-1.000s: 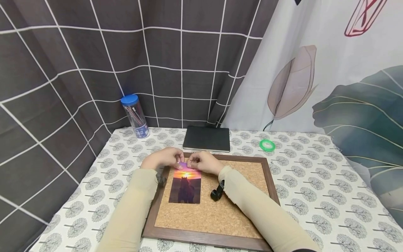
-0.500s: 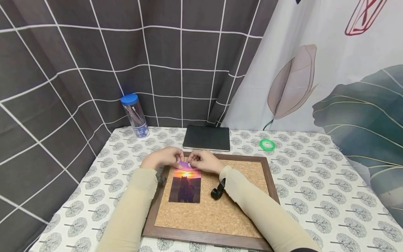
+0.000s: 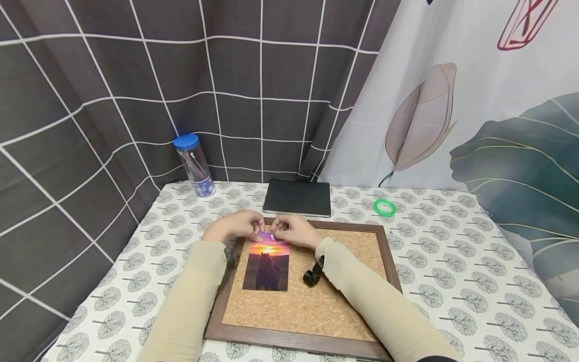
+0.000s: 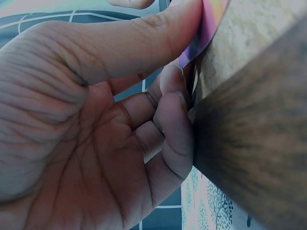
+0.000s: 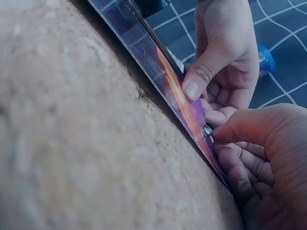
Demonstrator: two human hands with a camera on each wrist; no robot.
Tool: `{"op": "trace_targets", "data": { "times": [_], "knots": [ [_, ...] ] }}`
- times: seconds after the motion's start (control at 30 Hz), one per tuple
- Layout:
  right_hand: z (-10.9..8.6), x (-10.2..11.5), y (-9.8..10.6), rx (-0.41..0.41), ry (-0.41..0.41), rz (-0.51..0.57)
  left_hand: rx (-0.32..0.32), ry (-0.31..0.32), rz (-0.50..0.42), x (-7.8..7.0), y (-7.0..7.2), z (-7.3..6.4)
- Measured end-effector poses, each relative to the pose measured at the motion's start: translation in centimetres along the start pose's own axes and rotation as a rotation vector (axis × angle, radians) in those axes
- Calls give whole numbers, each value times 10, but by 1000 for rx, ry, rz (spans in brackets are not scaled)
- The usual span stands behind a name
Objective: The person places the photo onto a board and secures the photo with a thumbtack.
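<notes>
A photo (image 3: 267, 266) of a dark horse before a purple and orange sunset lies on the left part of a cork board (image 3: 334, 301) with a brown wooden frame. My left hand (image 3: 237, 226) holds the photo's top left corner, thumb on its face and fingers curled at the board's edge. My right hand (image 3: 296, 232) has its fingers curled at the top right of the photo. There the thumb tip meets a small shiny push pin (image 5: 207, 130) standing at the photo's upper edge. The pin's point is hidden.
A black notebook (image 3: 297, 198) lies just behind the board. Farther left stands a clear tube (image 3: 195, 168) with a blue lid and thin sticks inside. A green tape roll (image 3: 384, 207) lies at the right on the tree-patterned tablecloth (image 3: 457, 261).
My right fingertips have shifted slightly up and away from the photo, so the push pin shows below them. The left hand and the photo stay in place.
</notes>
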State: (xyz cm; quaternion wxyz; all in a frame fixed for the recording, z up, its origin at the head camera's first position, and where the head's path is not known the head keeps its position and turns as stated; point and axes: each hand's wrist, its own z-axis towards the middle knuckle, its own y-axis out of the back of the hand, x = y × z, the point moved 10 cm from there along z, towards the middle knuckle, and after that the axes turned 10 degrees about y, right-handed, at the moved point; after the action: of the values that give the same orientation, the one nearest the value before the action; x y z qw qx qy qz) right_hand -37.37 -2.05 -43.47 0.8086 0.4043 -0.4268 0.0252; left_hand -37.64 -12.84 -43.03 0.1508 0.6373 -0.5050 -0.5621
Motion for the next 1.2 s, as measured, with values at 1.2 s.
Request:
{"op": "trace_targets", "data": {
  "times": [1.2],
  "knots": [
    [0, 1, 1, -12, -19, -24, 3, -3, -6, -3, 1, -2]
  ]
}}
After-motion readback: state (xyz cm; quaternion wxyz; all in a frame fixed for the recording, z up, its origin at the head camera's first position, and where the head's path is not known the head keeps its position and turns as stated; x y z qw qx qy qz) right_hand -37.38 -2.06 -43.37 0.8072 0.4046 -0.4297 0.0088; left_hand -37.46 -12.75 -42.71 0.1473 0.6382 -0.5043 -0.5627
